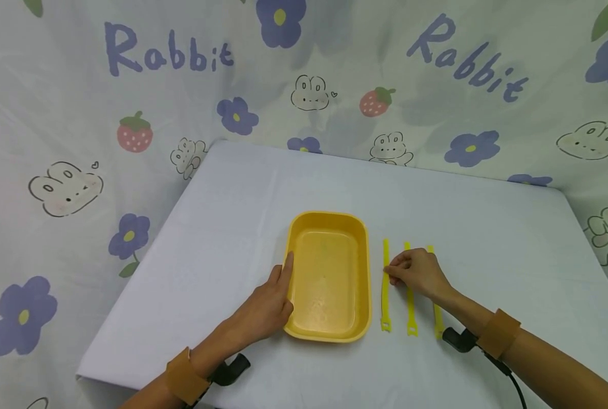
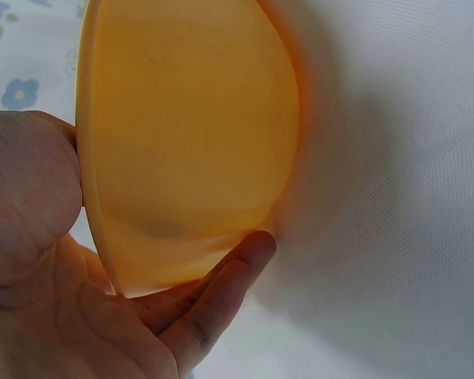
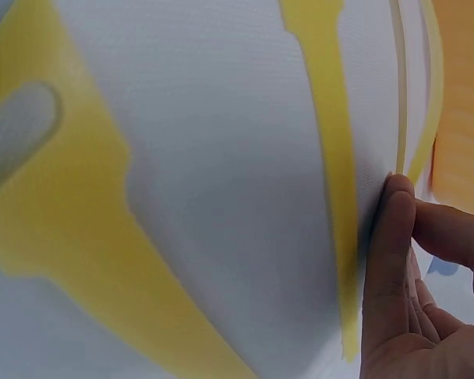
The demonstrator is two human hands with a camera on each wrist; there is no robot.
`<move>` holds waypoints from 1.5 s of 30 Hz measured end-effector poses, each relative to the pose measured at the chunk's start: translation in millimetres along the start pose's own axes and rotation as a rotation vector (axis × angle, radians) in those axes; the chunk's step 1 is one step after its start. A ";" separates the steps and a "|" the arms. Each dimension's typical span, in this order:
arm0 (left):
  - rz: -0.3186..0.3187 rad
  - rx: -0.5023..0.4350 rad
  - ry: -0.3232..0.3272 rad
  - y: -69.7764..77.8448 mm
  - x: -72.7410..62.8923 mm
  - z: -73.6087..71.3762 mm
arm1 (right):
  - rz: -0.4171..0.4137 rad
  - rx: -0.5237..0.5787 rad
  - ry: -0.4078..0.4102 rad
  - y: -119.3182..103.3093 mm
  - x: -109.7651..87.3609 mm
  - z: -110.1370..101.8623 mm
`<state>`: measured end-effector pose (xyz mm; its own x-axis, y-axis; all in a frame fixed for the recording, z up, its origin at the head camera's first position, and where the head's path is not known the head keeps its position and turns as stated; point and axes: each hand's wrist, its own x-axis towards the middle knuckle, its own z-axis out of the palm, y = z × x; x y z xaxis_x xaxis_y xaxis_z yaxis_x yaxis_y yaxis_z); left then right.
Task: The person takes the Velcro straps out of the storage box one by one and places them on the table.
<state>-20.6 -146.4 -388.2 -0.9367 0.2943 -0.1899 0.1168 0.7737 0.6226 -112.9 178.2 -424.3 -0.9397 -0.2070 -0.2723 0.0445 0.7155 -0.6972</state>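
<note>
My left hand [image 1: 268, 307] grips the left side of a yellow plastic tray [image 1: 326, 278], thumb over the rim and the index finger straight along it. In the left wrist view, other fingers lie against the tray's outer wall [image 2: 189, 118]. To the tray's right, my right hand [image 1: 418, 271] pinches the nearest yellow cable tie [image 1: 385, 301] between thumb and fingertips, around its middle. That tie is bowed up from the cloth in the right wrist view. A second tie [image 1: 411, 318] and a third tie [image 1: 438, 319], both with slotted heads, lie under the right hand and wrist.
A white cloth [image 1: 232, 216] covers the table. Behind and to the left hangs a curtain [image 1: 181, 102] printed with rabbits, flowers and strawberries. Each wrist wears a brown band [image 1: 499, 334] with a small black camera [image 1: 459, 339]; a cable trails from the right one.
</note>
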 end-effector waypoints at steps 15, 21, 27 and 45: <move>0.008 0.009 -0.004 0.8 0.5 -1.0 | 0.029 -0.020 -0.023 -2.1 0.1 -0.8; 0.005 0.003 -0.004 0.6 1.1 -1.5 | 0.039 -0.002 -0.027 -3.9 -1.0 0.4; -0.001 0.000 -0.008 0.6 1.5 -1.0 | 0.048 0.007 -0.035 -3.8 -1.7 0.9; -0.042 0.083 0.027 0.9 2.4 -5.2 | -0.005 0.008 -0.029 -0.8 -2.7 -2.6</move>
<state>-24.4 -148.0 -384.1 -0.9497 0.2465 -0.1929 0.1036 0.8290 0.5495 -111.2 179.9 -421.3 -0.9296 -0.2302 -0.2879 0.0423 0.7092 -0.7037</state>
